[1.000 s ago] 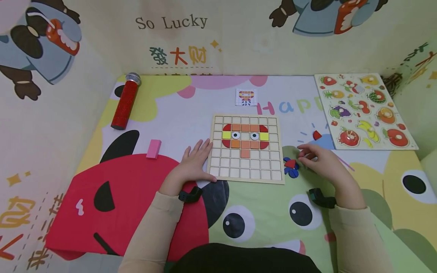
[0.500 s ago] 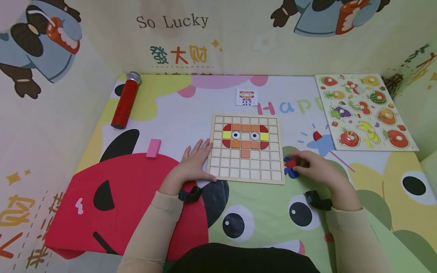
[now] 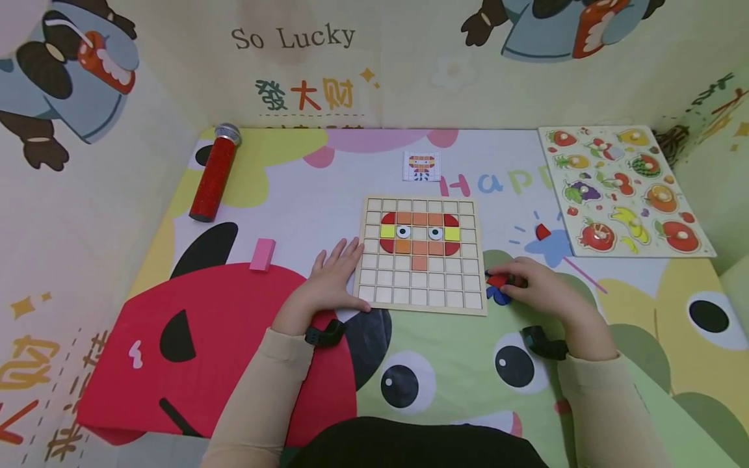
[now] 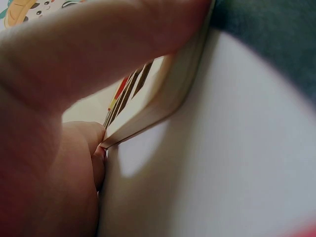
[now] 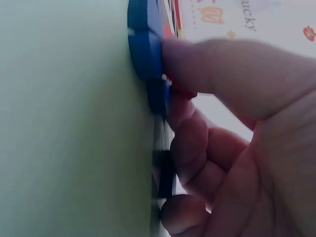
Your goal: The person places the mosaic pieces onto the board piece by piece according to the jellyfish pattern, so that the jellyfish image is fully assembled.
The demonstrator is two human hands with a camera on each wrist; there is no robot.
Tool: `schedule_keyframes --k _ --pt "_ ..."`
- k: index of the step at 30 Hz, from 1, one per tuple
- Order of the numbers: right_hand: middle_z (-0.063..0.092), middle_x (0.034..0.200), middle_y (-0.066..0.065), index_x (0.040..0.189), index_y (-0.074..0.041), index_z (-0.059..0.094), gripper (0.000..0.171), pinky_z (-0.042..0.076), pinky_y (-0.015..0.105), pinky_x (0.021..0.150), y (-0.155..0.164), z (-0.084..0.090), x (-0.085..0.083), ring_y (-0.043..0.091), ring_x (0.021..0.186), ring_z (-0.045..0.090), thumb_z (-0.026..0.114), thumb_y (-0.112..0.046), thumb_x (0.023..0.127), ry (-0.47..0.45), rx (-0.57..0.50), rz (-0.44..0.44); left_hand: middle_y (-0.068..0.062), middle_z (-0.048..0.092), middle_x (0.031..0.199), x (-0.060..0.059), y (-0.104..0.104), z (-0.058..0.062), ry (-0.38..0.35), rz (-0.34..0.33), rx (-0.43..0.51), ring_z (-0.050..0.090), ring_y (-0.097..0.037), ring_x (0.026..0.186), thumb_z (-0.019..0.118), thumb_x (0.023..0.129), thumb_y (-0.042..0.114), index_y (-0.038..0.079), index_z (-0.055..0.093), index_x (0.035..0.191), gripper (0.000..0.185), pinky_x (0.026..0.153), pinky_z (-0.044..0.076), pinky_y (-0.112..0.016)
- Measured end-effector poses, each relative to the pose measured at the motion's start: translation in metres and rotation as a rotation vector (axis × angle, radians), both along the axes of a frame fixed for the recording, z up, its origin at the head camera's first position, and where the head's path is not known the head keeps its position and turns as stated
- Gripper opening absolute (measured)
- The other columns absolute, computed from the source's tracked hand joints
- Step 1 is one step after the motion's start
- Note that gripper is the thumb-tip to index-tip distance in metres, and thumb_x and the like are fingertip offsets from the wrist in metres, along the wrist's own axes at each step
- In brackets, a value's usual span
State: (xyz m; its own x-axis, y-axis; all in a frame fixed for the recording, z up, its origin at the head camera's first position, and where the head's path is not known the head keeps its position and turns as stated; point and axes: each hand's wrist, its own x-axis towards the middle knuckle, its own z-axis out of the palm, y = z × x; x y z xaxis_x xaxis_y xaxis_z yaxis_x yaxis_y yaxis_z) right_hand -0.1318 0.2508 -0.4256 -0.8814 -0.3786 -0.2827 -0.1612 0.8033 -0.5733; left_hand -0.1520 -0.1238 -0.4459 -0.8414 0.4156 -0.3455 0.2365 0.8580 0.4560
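In the head view a wooden grid board [image 3: 421, 289] carries red, orange and yellow tiles and two eye tiles, set out as a face. My left hand [image 3: 330, 279] rests at its left edge, fingers spread; the left wrist view shows the thumb along the board's side [image 4: 148, 116]. Right of the board, my right hand [image 3: 541, 285] is at a small pile of blue pieces [image 3: 499, 296]. Its thumb and a finger pinch a red quarter-round piece [image 5: 185, 89] over the blue ones. Beneath the other fingers shows a dark block [image 5: 165, 173], partly hidden.
Behind the board lies a small pattern card [image 3: 421, 167]. A loose red piece [image 3: 543, 231] is near the fruit puzzle board [image 3: 629, 192] on the right. To the left are a pink block [image 3: 262, 255] and a red microphone [image 3: 214, 175].
My right hand has moved left and slightly down onto the pile, its thumb and finger closing on the red piece. The left hand stays at the board's edge.
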Motion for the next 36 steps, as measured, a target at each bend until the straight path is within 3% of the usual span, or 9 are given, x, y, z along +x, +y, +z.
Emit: schedule_keyframes --k 7,18,28,36 --pt "0.056 0.095 0.009 0.114 -0.007 0.061 0.03 0.039 0.03 0.067 -0.002 0.0006 -0.001 0.019 0.08 0.045 0.063 -0.014 0.085 0.028 0.023 -0.003 -0.002 0.002 0.155 0.0001 -0.0005 -0.0005 0.009 -0.005 0.004 -0.004 -0.024 0.141 0.079 0.06 0.045 0.016 0.006 0.147 0.117 0.11 0.0 -0.056" --pt "0.053 0.107 0.013 0.123 -0.01 0.057 0.038 0.044 0.035 0.074 0.001 -0.0003 0.0007 0.023 0.091 0.048 0.058 -0.006 0.085 0.03 0.014 0.026 -0.001 0.002 0.155 0.0004 0.0004 -0.0008 0.006 0.0 0.002 -0.004 -0.023 0.141 0.079 0.059 0.044 0.017 0.006 0.147 0.118 0.11 0.0 -0.056" --pt "0.053 0.099 0.009 0.115 -0.01 0.063 0.032 0.043 0.028 0.069 -0.0004 -0.0012 0.0004 0.019 0.085 0.048 0.059 -0.004 0.084 0.089 0.007 0.063 -0.002 0.003 0.155 0.0008 0.0001 0.001 0.003 0.002 0.013 -0.004 -0.024 0.141 0.079 0.059 0.043 0.016 0.006 0.147 0.118 0.11 0.0 -0.056" --pt "0.05 0.102 0.011 0.11 -0.008 0.063 0.028 0.045 0.034 0.073 -0.0015 -0.0008 -0.0006 0.022 0.088 0.048 0.061 -0.004 0.083 0.075 0.013 0.063 -0.002 0.003 0.155 -0.0002 -0.0001 -0.0013 0.01 0.001 0.005 -0.004 -0.023 0.141 0.079 0.059 0.045 0.017 0.006 0.147 0.117 0.11 0.0 -0.055"
